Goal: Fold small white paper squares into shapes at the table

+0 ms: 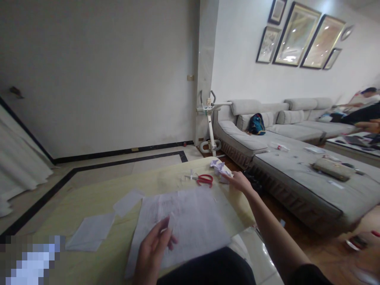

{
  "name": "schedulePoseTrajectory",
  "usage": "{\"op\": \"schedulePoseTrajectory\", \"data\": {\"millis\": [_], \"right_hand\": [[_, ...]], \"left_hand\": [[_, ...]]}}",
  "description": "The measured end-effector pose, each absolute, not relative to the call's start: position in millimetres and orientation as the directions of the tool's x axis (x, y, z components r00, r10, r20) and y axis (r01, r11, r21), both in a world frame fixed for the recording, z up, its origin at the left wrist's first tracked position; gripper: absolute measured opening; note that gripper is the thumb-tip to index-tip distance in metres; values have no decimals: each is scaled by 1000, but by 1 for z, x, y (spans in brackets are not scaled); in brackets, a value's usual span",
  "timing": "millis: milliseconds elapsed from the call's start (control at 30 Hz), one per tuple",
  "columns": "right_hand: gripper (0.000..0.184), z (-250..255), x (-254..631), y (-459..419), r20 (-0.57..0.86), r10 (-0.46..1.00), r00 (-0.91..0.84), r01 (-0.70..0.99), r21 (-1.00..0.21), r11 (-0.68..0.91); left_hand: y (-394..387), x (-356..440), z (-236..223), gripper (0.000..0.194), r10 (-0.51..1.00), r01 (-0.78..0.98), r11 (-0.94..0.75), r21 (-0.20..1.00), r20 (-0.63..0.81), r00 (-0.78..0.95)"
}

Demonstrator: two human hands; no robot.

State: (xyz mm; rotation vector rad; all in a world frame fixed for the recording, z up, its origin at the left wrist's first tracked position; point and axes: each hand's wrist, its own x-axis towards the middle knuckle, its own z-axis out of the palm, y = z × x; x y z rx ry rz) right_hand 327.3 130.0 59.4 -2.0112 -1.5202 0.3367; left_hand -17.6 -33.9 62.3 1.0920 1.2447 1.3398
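A large sheet of white paper (190, 221) with faint marks lies on the yellowish table (160, 180) before me. Above its left part is my left hand (156, 245), fingers curled and thumb close to them. A faint pale bit shows at its fingertips, too small to name. At the table's far right corner my right hand (239, 181) has its fingers closed on a crumpled piece of paper (226, 177). More crumpled paper (217, 164) lies just beyond it. Red-handled scissors (204, 180) rest to the left of that hand.
Smaller paper sheets (90, 231) and another piece (128, 202) lie on the table's left side. A grey sofa (285, 158) with a backpack (257, 124) stands to the right. An exercise machine (210, 126) stands behind the table. A person (365, 105) is at the far right.
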Motion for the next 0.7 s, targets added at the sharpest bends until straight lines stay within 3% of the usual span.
{"op": "schedulePoseTrajectory", "data": {"millis": [233, 400, 533, 600, 700], "right_hand": [[37, 50, 317, 134, 154, 916, 371, 745, -639, -194], [47, 55, 312, 118, 205, 915, 349, 621, -782, -61], [57, 61, 289, 93, 191, 958, 212, 433, -898, 83], [54, 64, 268, 78, 189, 973, 132, 329, -934, 137], [43, 67, 234, 56, 182, 983, -4, 20, -983, 182]], "left_hand": [[-32, -18, 56, 56, 972, -155, -28, 988, -9, -237], [-31, -20, 60, 50, 988, -102, -14, 995, -1, -152], [-30, -18, 57, 48, 988, -89, -37, 995, 23, -152], [-28, -16, 52, 47, 983, -90, -47, 995, 30, -180], [-21, -14, 46, 54, 981, -83, -33, 996, 17, -192]]}}
